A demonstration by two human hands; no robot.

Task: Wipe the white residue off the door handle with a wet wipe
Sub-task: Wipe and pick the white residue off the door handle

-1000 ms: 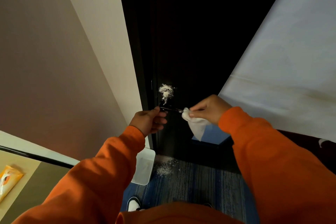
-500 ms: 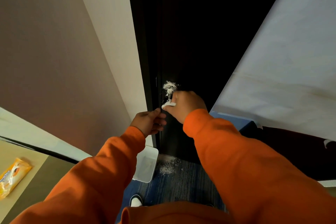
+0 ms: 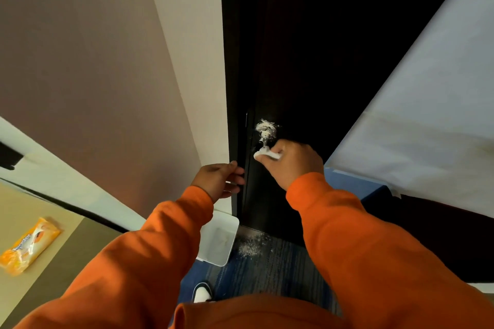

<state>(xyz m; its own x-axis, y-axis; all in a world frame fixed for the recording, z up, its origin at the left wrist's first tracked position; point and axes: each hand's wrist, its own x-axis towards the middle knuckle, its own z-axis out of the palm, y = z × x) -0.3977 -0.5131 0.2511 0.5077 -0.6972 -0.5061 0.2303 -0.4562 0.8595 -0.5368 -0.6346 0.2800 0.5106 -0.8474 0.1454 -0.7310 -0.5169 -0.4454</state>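
A patch of white residue [image 3: 265, 129] clings to the dark door [image 3: 307, 61] where the handle is; the handle itself is mostly hidden under my right hand [image 3: 292, 161]. That hand grips a bunched white wet wipe [image 3: 264, 154] and presses it against the handle just below the residue. My left hand [image 3: 217, 179] holds the edge of the door a little lower and to the left, its fingers curled round the edge.
A white tray [image 3: 220, 240] lies on the floor by the door frame, with spilled white powder [image 3: 248, 247] on the blue carpet beside it. An orange wipes packet [image 3: 28, 246] lies on a tan surface at lower left. My shoe [image 3: 202, 292] stands below the tray.
My right hand has moved with the wipe from the handle's right end up onto the handle under the residue. The left hand has stayed at the door edge.
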